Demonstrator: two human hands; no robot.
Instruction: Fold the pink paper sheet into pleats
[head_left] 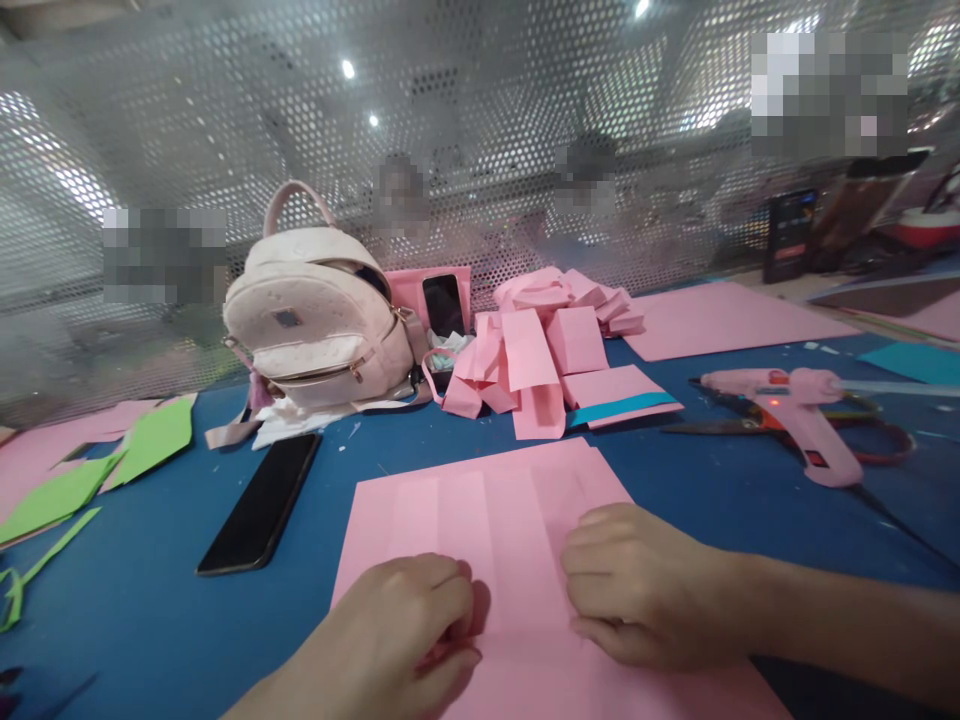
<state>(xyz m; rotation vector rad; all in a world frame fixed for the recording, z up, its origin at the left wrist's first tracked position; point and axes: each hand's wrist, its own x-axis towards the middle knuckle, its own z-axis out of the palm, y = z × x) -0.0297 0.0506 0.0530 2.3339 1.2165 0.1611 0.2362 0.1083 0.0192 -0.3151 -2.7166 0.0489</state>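
A large pink paper sheet with several parallel creases lies on the blue table in front of me. My left hand rests on its left part, fingers curled in and thumb close to them, with pink paper showing between. On the right part, my right hand presses down with bent fingers gathered at the paper. A crosswise crease or edge runs between the two hands. What lies under the fingertips is partly hidden.
A pink glue gun with a lit red light lies over orange-handled scissors at right. Folded pink paper pieces, a white backpack and a black phone lie beyond the sheet. Green paper is at left; perforated metal mesh stands behind.
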